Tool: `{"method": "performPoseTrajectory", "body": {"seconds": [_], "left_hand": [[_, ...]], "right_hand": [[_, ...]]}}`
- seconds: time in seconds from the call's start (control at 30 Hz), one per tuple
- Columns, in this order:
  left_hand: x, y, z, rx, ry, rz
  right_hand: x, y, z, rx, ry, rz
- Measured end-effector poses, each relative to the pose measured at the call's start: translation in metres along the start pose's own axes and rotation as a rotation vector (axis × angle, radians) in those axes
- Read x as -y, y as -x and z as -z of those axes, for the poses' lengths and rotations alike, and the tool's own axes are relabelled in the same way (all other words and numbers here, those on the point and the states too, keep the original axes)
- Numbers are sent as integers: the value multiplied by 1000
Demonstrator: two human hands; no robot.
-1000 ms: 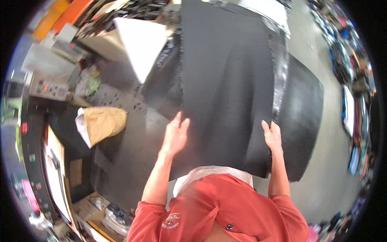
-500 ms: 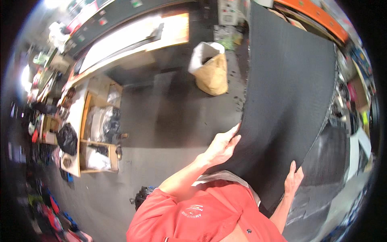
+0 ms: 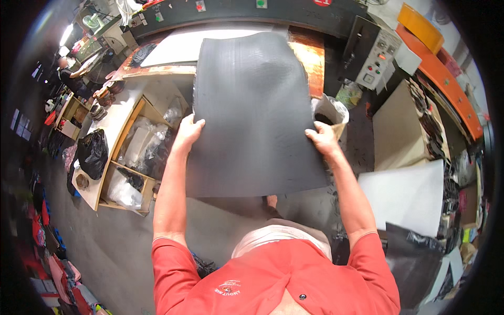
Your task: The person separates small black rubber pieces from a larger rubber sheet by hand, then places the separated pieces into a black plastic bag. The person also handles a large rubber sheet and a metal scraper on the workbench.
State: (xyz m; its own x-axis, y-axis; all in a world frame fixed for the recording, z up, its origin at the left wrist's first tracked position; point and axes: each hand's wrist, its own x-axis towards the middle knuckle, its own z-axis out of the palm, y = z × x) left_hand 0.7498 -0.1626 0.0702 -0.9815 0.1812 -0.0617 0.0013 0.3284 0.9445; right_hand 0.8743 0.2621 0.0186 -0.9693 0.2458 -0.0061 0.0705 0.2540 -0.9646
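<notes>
1. Grey workshop floor [image 3: 115, 231] spreads beneath the scene that I follow remotely through the head camera; a long dark machine beam [image 3: 226, 22] crosses the far side.

2. Held out in front of the wearer's red shirt [image 3: 283, 268], a large black sheet [image 3: 247, 121] points away from the body. Its long axis runs from near the waist toward the machine, the far end a touch to the left.

3. Far edge of the sheet overlaps, from my angle, a white panel [image 3: 176, 47] on the wooden bed [image 3: 310, 63]; whether they touch, I cannot tell. Its near edge hangs above the floor.

4. Matte and dark, the sheet shows a fine texture, a faint sheen toward the far end and a gentle wave along its far edge. The near edge looks almost straight.

5. Left hand [image 3: 187, 133] grasps the left edge, right hand [image 3: 324, 139] the right edge, both thumbs uppermost. I cannot make out the fingers underneath.

6. Just beyond the right hand stands an open paper sack [image 3: 338, 116]. Wooden shelving [image 3: 118, 142] holding plastic bags is to the left; a pale sheet [image 3: 407, 197] lies to the right.
</notes>
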Motion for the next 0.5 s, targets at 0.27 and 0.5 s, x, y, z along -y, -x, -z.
{"method": "performPoseTrajectory", "body": {"seconds": [0.27, 0.5], "left_hand": [[21, -59, 66, -89, 222, 19], [14, -157, 132, -140, 68, -61]], "right_hand": [[11, -52, 3, 10, -336, 20], [47, -157, -64, -13, -210, 140]]}}
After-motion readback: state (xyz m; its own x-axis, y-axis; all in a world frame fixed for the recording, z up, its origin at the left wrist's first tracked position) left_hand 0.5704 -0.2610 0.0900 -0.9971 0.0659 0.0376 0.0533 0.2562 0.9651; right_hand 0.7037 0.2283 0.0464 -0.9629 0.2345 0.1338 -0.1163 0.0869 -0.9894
